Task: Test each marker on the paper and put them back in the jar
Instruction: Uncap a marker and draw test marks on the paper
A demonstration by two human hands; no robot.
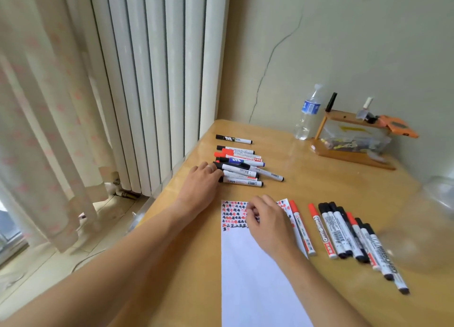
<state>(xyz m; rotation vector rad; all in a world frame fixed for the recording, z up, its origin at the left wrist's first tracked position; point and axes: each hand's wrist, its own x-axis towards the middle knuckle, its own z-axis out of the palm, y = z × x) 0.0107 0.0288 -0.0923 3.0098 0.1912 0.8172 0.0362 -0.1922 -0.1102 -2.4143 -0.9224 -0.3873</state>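
The left hand [205, 179] reaches to a pile of markers [242, 167] near the radiator [157, 81], its fingertips touching the pile's near end; whether they grip one I cannot tell. The right hand [266, 222] rests with curled fingers on the marked top of the paper [255, 277], its hold hidden. More markers lie in a row [353, 236] right of the paper, beside a clear jar [422, 228]; a water bottle [308, 113] and wooden rack [353, 140] stand by the wall.

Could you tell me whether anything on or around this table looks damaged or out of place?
Yes: a long crack runs down the wall behind the table's far corner. One black-capped marker lies apart from the marker pile.
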